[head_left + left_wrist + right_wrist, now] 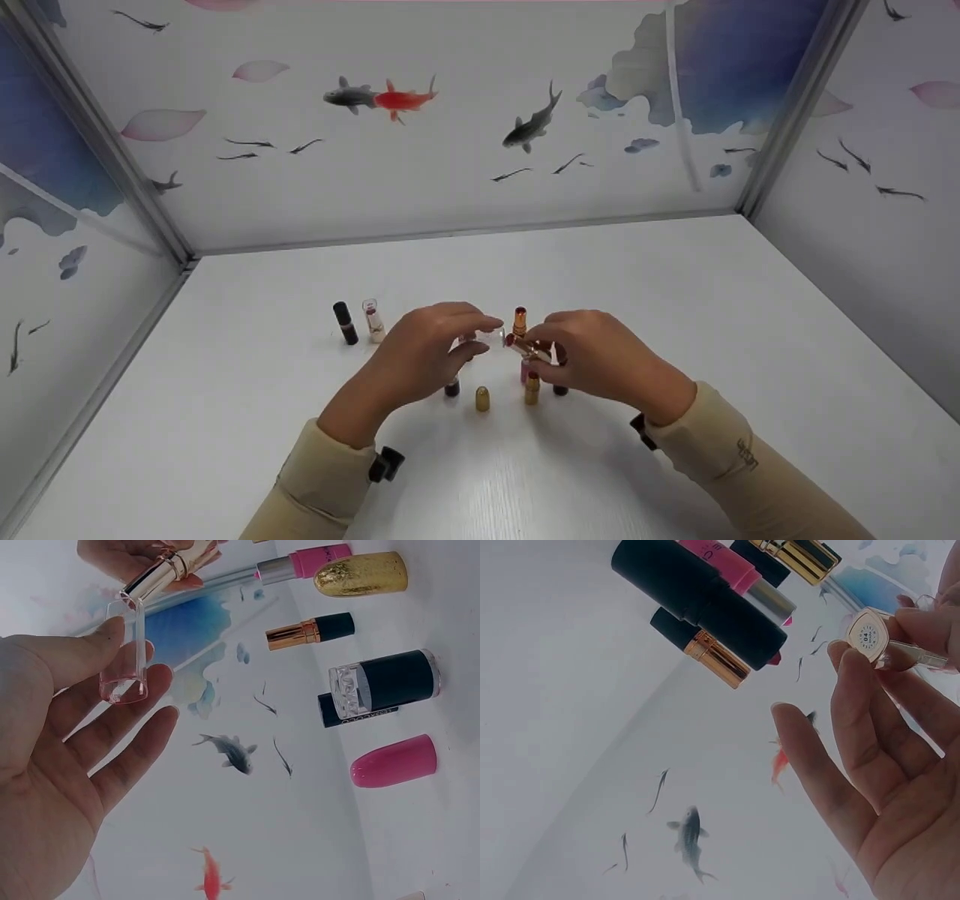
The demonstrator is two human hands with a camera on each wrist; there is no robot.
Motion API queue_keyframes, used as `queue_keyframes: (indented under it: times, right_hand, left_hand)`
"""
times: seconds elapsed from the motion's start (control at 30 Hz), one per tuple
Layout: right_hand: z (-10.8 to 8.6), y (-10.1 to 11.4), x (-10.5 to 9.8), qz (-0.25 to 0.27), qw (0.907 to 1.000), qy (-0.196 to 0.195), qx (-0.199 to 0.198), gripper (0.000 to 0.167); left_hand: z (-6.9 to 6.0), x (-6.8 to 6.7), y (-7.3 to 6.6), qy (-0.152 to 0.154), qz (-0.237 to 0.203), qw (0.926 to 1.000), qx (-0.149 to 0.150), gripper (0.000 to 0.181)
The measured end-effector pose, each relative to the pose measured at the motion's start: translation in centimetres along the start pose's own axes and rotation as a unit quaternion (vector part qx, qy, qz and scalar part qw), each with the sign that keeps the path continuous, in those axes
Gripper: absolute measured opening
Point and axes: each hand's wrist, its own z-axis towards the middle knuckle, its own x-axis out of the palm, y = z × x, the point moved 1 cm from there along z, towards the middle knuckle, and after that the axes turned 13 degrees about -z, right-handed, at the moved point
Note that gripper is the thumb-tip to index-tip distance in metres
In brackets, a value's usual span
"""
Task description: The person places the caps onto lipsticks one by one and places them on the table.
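Observation:
Between the thumb and fingers of my left hand (431,349) (67,712) is a clear, pink-tinted cap (491,337) (124,686), pinched. My right hand (600,352) (900,742) pinches a gold lipstick tube (534,351) (161,576) whose pale base (868,635) faces the right wrist camera. The cap's edge meets the end of the tube in the left wrist view; whether it fits over it I cannot tell. Below the hands in the head view stand a gold cap (482,399) and a gold lipstick (532,390).
A black lipstick (345,323) and a clear-capped lipstick (373,321) stand left of the hands. An orange-gold lipstick (520,321) is just behind them. The left wrist view shows a pink cap (394,762) and a dark cap (397,682). Patterned panels enclose the white table (247,390).

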Motion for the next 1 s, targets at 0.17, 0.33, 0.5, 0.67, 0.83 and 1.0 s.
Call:
queue_keyframes:
  times: [0.17,0.33,0.5,0.67,0.83,1.0]
  right_hand:
    - [0.02,0.10,0.01,-0.008,0.9999,-0.004,0.007,0.013]
    - [0.04,0.15,-0.04,-0.003,0.9999,-0.005,0.012,0.014]
    - [0.02,0.20,-0.08,0.004,0.9999,-0.001,0.014,0.016]
    - [0.03,0.26,-0.07,0.005,0.9999,0.003,0.015,0.016]
    - [0.06,0.21,-0.01,0.002,0.9999,0.006,0.013,0.014]
    - [0.01,0.06,0.03,0.002,0.9998,0.004,0.020,0.015]
  left_hand:
    - [-0.02,0.03,-0.13,-0.019,-0.002,0.9998,-0.007,0.047]
    - [0.02,0.02,-0.14,-0.041,0.000,0.9991,-0.002,0.040]
    - [0.10,-0.09,-0.11,-0.061,0.002,0.9982,-0.001,0.031]
    - [0.18,-0.08,-0.07,-0.063,-0.029,0.9976,-0.007,0.024]
    - [0.20,-0.13,-0.08,-0.071,-0.056,0.9958,-0.017,0.024]
    - [0.25,-0.11,-0.10,-0.065,-0.079,0.9946,-0.019,0.024]
